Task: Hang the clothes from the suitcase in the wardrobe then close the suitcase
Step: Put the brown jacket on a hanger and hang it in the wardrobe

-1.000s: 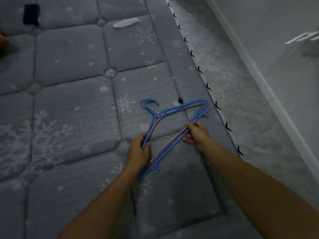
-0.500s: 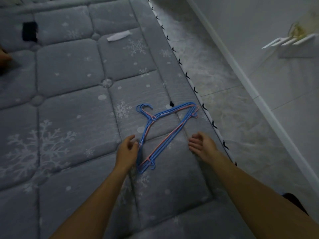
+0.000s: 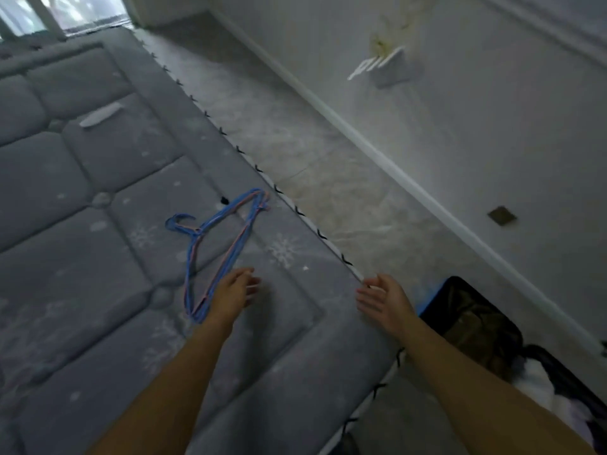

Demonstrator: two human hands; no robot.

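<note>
Hangers, blue and pink, stacked: flat on the bed near its right edge, long axis near-left to far-right, hooks pointing left. Left hand by the stack's near end, right hand over the bed edge; each grip loose, holding nothing.

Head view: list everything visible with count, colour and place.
mattress: one, grey with snowflake print, fills the left.
hangers: one bunch, number unclear, blue and pink, on the mattress near its right edge.
strip: one, white, farther up the mattress.
floor: pale marbled tile, right of the mattress.
suitcase: one, black, open on the floor, lower right.
clothes: count unclear, white, inside the suitcase.
shelf: one, white, on the wall, upper right.
left hand: one, open and empty, by the hangers' near end.
right hand: one, open and empty, above the mattress edge.
</note>
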